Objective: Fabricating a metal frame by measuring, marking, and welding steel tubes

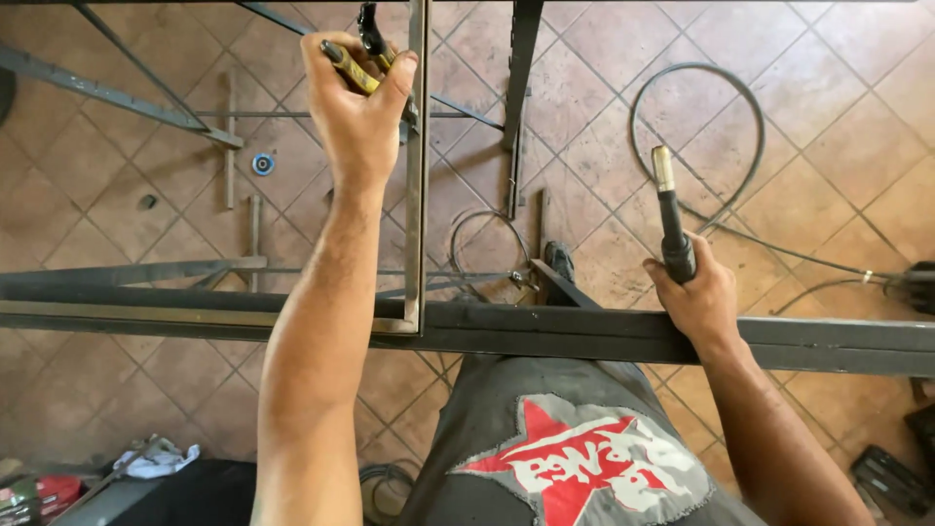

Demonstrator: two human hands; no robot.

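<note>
Dark steel tube frame (584, 331) across the view, thin upright bar (419, 166) rising off it. Left hand (355, 107) clamped round yellow-handled locking pliers (365, 58) beside that upright. Right hand (696, 292) fisted on black welding torch (672, 214), resting on frame.

So the pliers (362, 60) are yellow-handled with black jaws, held up high and tilted, clamped right against the thin upright bar of the grey steel frame (417, 195). That frame is plain square tube, one vertical piece meeting a long horizontal rail at a corner. The welding torch (670, 219) is black with a pale brassy nozzle pointing up, standing nearly upright just above the rail, cable looping away across the tiled floor.
</note>
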